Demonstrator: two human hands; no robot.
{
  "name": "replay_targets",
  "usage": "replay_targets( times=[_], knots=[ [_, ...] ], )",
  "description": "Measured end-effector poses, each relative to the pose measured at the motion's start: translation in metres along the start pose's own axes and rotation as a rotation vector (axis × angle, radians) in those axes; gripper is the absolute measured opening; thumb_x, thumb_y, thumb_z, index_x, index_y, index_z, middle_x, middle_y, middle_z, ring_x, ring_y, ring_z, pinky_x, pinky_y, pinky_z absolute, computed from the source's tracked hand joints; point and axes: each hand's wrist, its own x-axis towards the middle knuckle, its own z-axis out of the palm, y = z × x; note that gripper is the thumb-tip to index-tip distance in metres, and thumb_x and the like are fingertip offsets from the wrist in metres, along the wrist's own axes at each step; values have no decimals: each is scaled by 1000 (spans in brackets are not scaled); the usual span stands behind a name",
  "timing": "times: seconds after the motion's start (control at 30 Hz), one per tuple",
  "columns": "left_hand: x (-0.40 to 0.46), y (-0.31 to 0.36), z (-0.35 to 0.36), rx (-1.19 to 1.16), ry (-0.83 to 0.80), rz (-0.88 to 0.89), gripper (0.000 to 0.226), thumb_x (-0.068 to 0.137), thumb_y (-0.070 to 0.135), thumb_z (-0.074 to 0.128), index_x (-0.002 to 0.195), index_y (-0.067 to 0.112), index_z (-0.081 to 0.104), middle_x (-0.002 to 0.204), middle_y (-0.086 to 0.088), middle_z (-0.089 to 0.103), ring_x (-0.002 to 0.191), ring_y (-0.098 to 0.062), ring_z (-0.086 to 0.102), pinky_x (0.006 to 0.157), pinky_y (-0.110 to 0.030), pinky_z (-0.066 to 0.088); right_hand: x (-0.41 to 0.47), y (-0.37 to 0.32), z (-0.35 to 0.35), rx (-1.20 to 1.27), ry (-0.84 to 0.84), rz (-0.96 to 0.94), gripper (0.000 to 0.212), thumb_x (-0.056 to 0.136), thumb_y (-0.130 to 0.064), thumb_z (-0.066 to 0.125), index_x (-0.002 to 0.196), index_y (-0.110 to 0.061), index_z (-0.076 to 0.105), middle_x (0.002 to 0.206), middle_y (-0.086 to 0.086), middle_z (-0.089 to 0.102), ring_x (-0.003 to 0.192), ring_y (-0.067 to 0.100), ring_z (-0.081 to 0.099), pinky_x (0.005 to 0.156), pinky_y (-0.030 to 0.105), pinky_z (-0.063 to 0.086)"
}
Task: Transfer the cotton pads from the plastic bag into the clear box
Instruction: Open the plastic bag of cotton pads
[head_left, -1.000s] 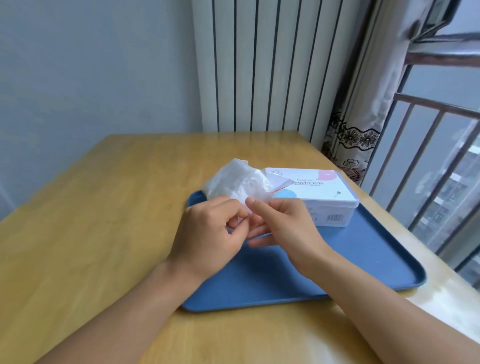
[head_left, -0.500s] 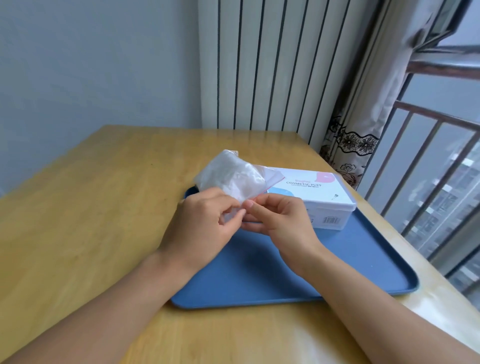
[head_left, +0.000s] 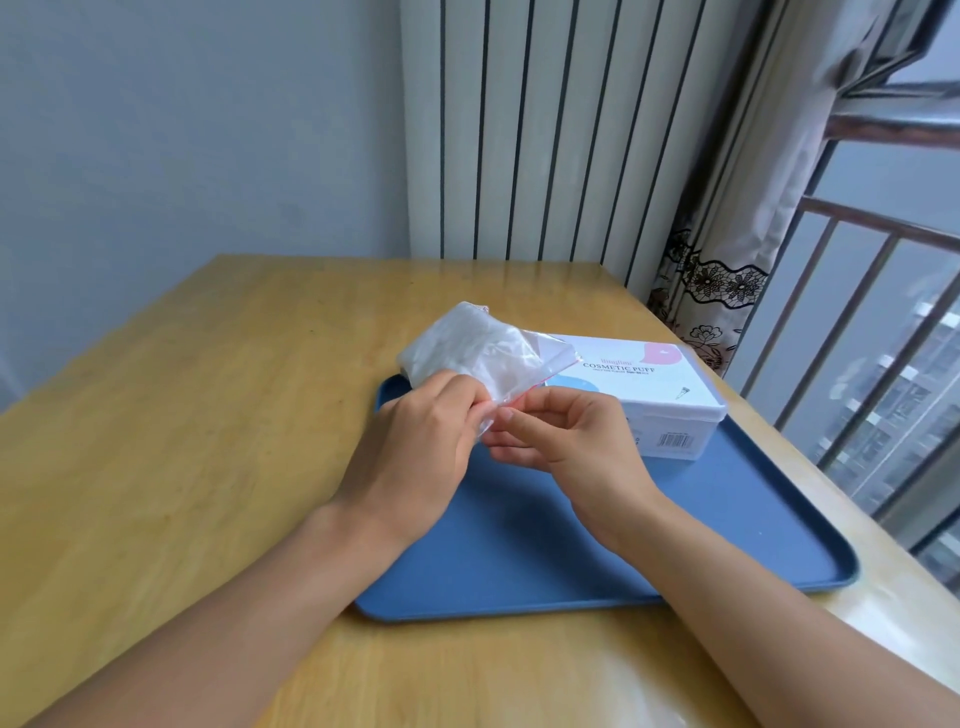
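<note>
Clear plastic bag (head_left: 480, 353) with white cotton pads (head_left: 457, 340) inside is held above the blue tray (head_left: 727, 519), in front of the box (head_left: 665, 400). The left hand (head_left: 415, 457) pinches its near edge and the right hand (head_left: 561, 441) pinches the same edge beside it. The box stands closed on the tray, on the wooden table (head_left: 182, 441)

left hand (head_left: 415, 457) and right hand (head_left: 566, 441) pinch the red-striped mouth of the plastic bag (head_left: 478, 358), held above the blue tray (head_left: 727, 519) | white cotton pads inside bag | box (head_left: 654, 395) lid on, at tray's far edge | tray on wooden table (head_left: 182, 415), near its right edge
</note>
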Motion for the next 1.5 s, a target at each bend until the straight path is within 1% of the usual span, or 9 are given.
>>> replay_targets(
  times=[0.2,0.3,0.5,0.73,1.03,1.17,1.27,1.4,1.5],
  knots=[
    [1,2,-5,62,-41,39,8,90,19,72,85,14,67,76,3,63,60,-23,61,48,-35,50,-4,-5,6,-7,11,43,20,95,-4,64,76,-3,67,79,16,75,81,30,77,72,32,61],
    [4,1,-9,141,-48,66,11,79,18,81,83,14,71,73,3,65,58,-22,64,46,-33,51,-5,-7,7,11,0,42,21,95,0,61,74,-2,64,79,17,75,77,29,76,73,33,62],
    [2,9,-7,273,-12,23,16,79,17,76,65,18,68,61,3,58,52,-19,56,40,-29,42,-6,-6,11,-27,18,51,18,94,-1,59,78,2,69,79,19,74,73,27,75,71,34,62],
    [1,6,-5,179,69,-3,15,82,14,73,69,16,66,64,4,61,53,-19,57,44,-30,43,-4,-10,10,-123,48,75,16,93,-4,60,88,9,69,76,14,75,70,23,74,57,30,59],
    [15,-8,-18,177,343,-63,10,88,6,65,80,11,67,73,0,64,50,-23,52,45,-34,43,-5,-6,6,-222,63,188,22,84,0,55,63,-3,60,65,18,66,58,25,67,52,31,56],
    [16,-15,-24,135,423,-115,9,93,9,63,84,10,66,80,-1,64,51,-19,50,49,-36,43,-4,-5,8,-318,16,241,19,83,-3,53,64,-4,57,65,20,65,53,28,63,52,33,56],
    [15,-14,-22,64,369,-63,9,92,9,63,84,10,66,77,0,63,52,-18,53,50,-39,46,-7,-6,8,-451,9,175,22,85,-12,54,69,2,56,69,21,68,52,29,65,50,35,58],
    [11,-7,-17,-15,276,-13,6,89,11,66,84,13,65,77,5,61,54,-17,56,52,-39,49,-12,-9,5,-617,106,-28,48,89,-34,64,72,11,59,67,22,69,50,30,68,44,33,57],
    [9,-5,-15,-17,153,-64,24,78,26,78,95,19,63,86,10,59,63,-12,55,60,-31,50,-9,-7,3,-651,120,-87,45,96,-26,57,72,12,63,62,20,69,45,24,66,45,39,59]
  ],
)
